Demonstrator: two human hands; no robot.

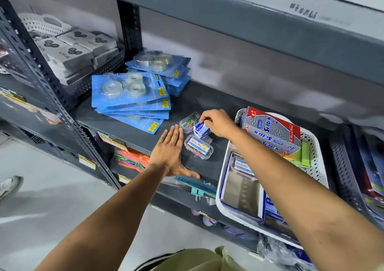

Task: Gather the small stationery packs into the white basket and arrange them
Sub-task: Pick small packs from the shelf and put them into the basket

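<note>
Both our forearms reach up-frame over the dark shelf. Our right hand pinches a small blue-and-white pack, thumb and fingertips closed on it; its long axis runs toward two o'clock. Our left hand lies flat, fingers pressed together, just at nine o'clock of two clear clip boxes. From the pinched pack, the white basket sits near, at four o'clock, with room inside, we judge.

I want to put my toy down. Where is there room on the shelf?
Bare shelf lies behind the right hand, between the blue tape cards and the white basket. Around the small packs and the left hand it is crowded.
</note>
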